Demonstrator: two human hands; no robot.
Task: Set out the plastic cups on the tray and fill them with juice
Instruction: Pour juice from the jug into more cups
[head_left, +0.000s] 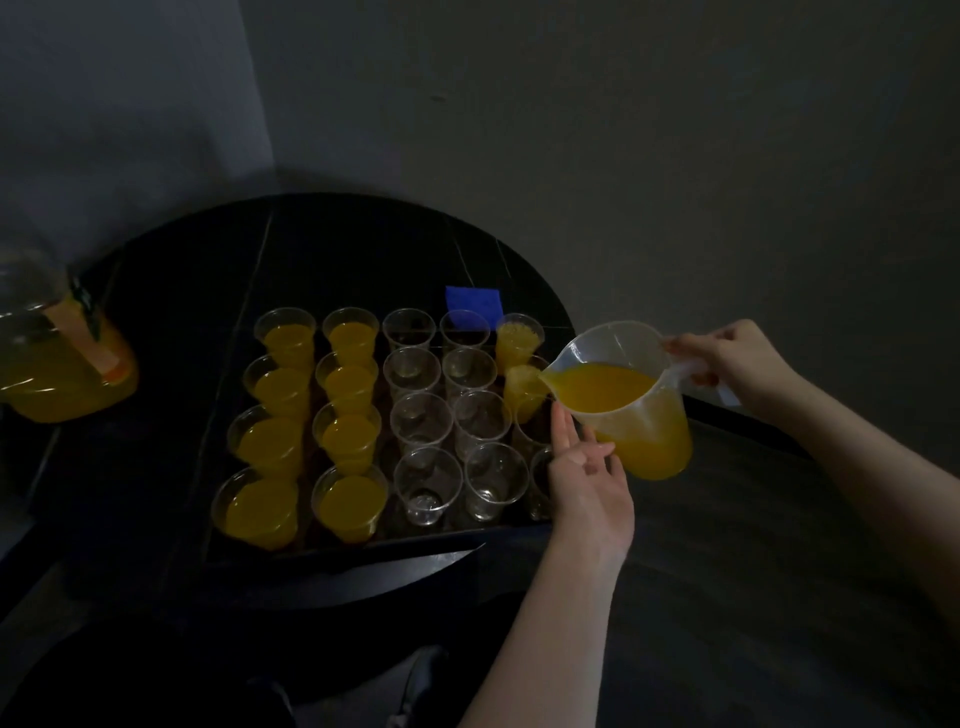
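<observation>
Jug (623, 395) of juice tilted over tray's (363, 545) right-hand cups (524, 387), handle gripped in right hand (727, 364); left hand (587, 478) spread flat against jug's side, apparently touching.

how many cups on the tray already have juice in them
10. Eight fill the two left columns, four in the first and four in the second. Two more stand at the back of the right column, by the jug. The hands partly hide that column's nearer cups.

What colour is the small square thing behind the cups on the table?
Blue. The square patch shows best in the head view, just behind the back row of cups.
</observation>
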